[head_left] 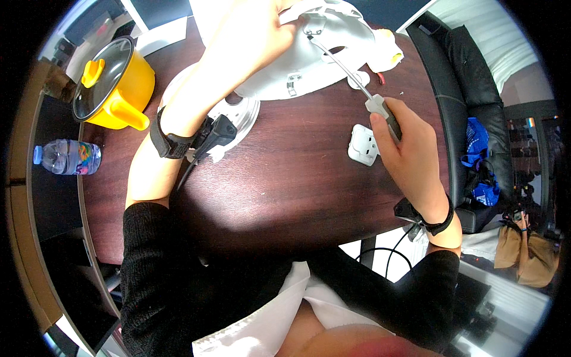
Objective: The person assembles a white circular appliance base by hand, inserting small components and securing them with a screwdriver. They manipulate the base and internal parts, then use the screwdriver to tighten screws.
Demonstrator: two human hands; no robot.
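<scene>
My right hand is closed around the grey and white handle of a screwdriver. Its long shaft points up and left, with the tip at a small fitting inside a white plastic housing. The housing lies hollow side up at the far side of the table. My left hand grips the housing from the left, thumb near the fitting; its other fingers are mostly cut off or washed out by glare. Below my left wrist lies a round white and silver part, partly hidden by the arm and wrist strap.
A white plug-like block lies left of my right hand. A small white round piece and a red bit sit beyond. At left are a yellow lidded pot and a water bottle. A black sofa stands right.
</scene>
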